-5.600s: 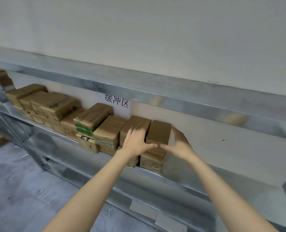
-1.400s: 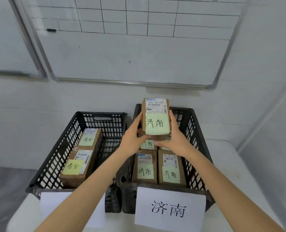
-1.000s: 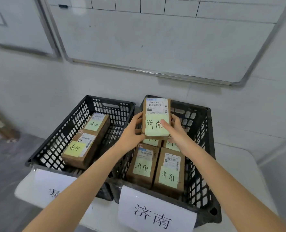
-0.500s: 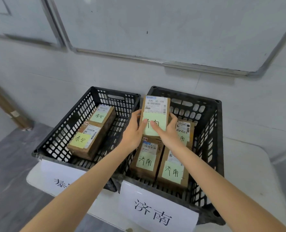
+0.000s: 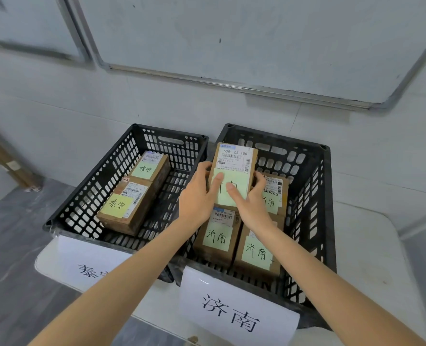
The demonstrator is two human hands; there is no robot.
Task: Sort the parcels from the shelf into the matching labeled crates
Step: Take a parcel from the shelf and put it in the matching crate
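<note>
I hold a brown cardboard parcel [image 5: 235,161] with a white shipping label and a green note between both hands. It hangs over the far left part of the right black crate [image 5: 325,196]. My left hand [image 5: 198,196] grips its left side, thumb across the note. Gripping the right side is my right hand [image 5: 250,204], whose thumb also lies on the note. Three parcels lie in that crate: one front left [image 5: 218,238], one front right [image 5: 256,253] and one at the back right [image 5: 273,196]. A white paper sign [image 5: 236,313] hangs on the crate's front.
The left black crate [image 5: 92,193] holds two parcels with green notes [image 5: 129,203] [image 5: 149,168] and carries its own sign [image 5: 87,265]. Both crates stand on a white table [image 5: 371,258] against a wall. A whiteboard [image 5: 256,33] hangs above. Grey floor [image 5: 12,245] lies to the left.
I took the parcel off the shelf and carried it to the crates. Over the last second it has sunk lower into the right crate, and my thumbs have slid onto the green note.
</note>
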